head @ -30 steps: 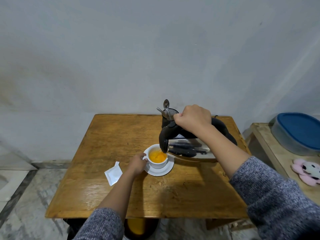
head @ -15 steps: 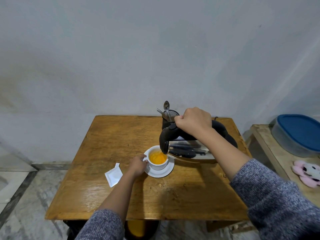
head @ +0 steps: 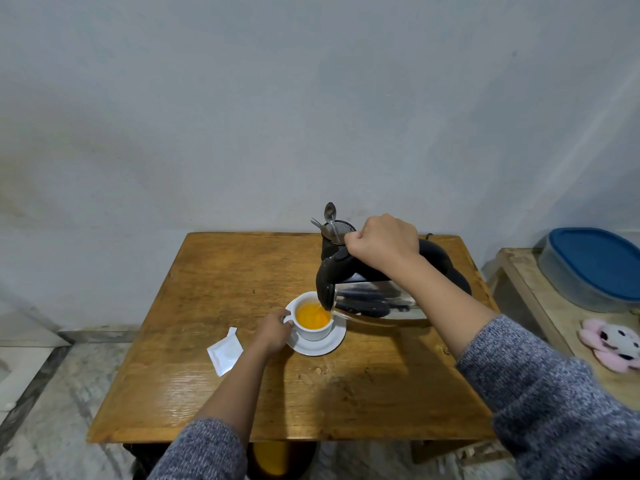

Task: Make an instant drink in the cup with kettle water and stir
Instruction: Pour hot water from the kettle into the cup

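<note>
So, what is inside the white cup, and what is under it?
The cup holds orange liquid; the kettle spout is tipped over its rim. A white saucer is under it. The cup's bottom is hidden by the liquid.

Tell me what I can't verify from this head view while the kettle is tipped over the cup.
- Water stream: spout tip of the kettle sits at the rim of the cup; flow too fine to see.
- Kettle handle: wrapped by the right hand.
- Cup handle: covered by the left hand.
- Sachet: print too small to read.
- Utensil holder: partly behind the kettle; the spoon shows.
</note>
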### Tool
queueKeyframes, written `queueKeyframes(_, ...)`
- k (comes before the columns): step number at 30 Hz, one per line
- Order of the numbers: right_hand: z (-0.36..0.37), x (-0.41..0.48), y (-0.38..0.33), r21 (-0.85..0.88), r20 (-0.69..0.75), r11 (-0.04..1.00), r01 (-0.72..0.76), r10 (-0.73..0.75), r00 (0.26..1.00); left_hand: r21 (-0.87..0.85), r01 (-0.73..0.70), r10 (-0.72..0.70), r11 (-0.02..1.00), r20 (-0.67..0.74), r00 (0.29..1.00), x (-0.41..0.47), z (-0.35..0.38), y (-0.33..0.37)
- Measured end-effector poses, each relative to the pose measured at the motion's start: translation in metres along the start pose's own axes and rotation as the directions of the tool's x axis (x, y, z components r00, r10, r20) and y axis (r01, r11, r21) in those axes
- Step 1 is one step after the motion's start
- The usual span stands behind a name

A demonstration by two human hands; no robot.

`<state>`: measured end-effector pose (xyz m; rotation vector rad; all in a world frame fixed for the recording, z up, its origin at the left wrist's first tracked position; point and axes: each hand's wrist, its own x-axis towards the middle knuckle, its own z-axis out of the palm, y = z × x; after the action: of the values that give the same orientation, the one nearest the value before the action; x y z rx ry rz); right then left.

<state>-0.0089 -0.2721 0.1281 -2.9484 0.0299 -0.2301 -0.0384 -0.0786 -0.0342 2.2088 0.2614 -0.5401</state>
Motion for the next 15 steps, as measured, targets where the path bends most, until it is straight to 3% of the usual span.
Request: queueKeyframes(15, 0.0006, -0.0023, -0.0070, -0.015, 0.002, 1.000, 0.001, -0.001, 1.000, 0.014, -0.007, 0.007, 1.000, -0.037, 0.999, -0.0027, 0.0026, 0.0026)
